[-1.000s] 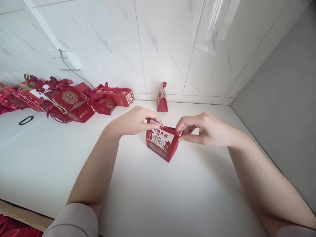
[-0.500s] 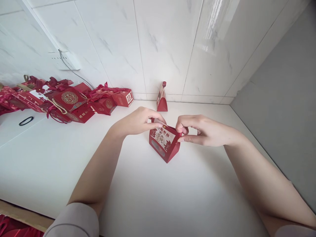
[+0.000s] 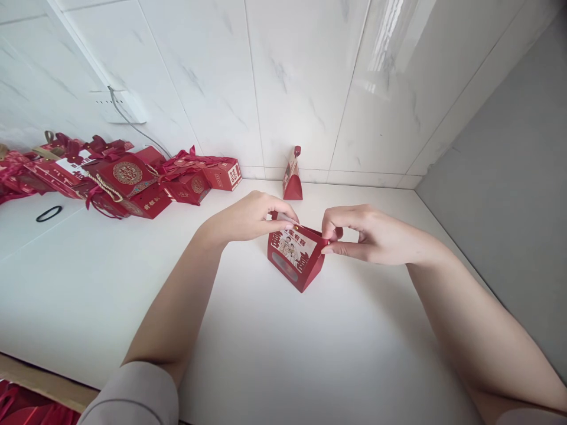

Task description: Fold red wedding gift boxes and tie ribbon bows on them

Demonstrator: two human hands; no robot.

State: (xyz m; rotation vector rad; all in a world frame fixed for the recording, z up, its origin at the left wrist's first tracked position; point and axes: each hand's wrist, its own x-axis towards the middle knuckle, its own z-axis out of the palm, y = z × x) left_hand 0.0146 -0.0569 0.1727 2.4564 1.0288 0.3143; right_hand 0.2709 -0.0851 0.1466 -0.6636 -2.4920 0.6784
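- Head view, hands: left hand (image 3: 252,216) and right hand (image 3: 370,235) both sit on the top edge of a small red gift box (image 3: 296,258) standing on the white table (image 3: 310,354), near its middle and in front of the tiled wall.
- Change over the last second: the two hands have drawn closer together, and the box's open mouth has narrowed; the box has also turned a little, its printed face now angled more to the left.
- Fingers: the left fingers (image 3: 287,219) are pinched shut on the left top corner; the right thumb and forefinger are closed on the right top corner, the other right fingers curled loosely.
- Judgement: the top of the box looks partly gathered, not yet shut flat.
- Surroundings: a closed red box with a peaked top (image 3: 292,174) stands against the wall behind; a pile of red boxes with ribbons (image 3: 128,180) lies well to the left, a black ring (image 3: 48,213) beside it.
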